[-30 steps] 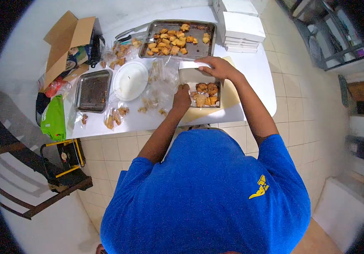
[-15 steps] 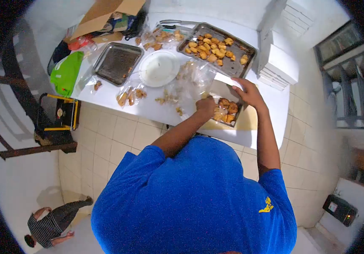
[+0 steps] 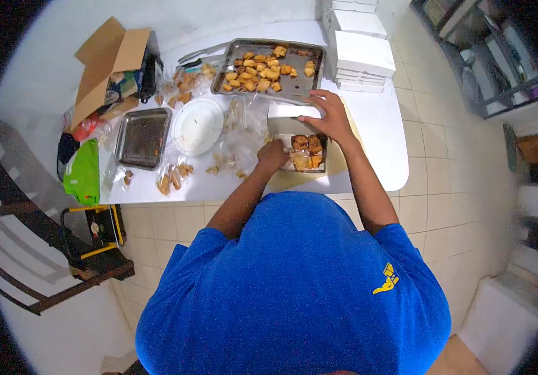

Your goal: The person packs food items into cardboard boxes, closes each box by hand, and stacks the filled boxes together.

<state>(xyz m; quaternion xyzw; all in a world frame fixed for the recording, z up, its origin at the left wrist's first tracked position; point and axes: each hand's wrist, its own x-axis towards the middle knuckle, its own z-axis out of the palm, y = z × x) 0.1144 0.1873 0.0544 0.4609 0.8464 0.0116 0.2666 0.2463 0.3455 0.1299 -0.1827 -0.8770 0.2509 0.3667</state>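
A small white box [image 3: 326, 164] stands on the table with its lid [image 3: 284, 112] raised at the back. Several browned pieces of food [image 3: 307, 144] fill its inside, and a clear wrap or bag seems to lie over some at the front left. My left hand [image 3: 273, 155] is curled at the box's left side; what its fingers hold is hidden. At the lid's right end is my right hand [image 3: 332, 119], thumb in front of the lid and fingers at its upper edge. Beneath the box lies a yellowish sheet [image 3: 337, 169].
Behind the box is a tray [image 3: 309, 86] of golden food pieces. A white plate [image 3: 197, 126], a dark tray [image 3: 140, 139] and bagged food [image 3: 172, 177] lie leftward. White boxes [image 3: 362, 53] are stacked at back right; a cardboard carton [image 3: 97, 81] stands far left.
My view has turned, so the table and box appear shifted left. My right thumb and fingers are spread wider at the lid. The person at lower left has left the view.
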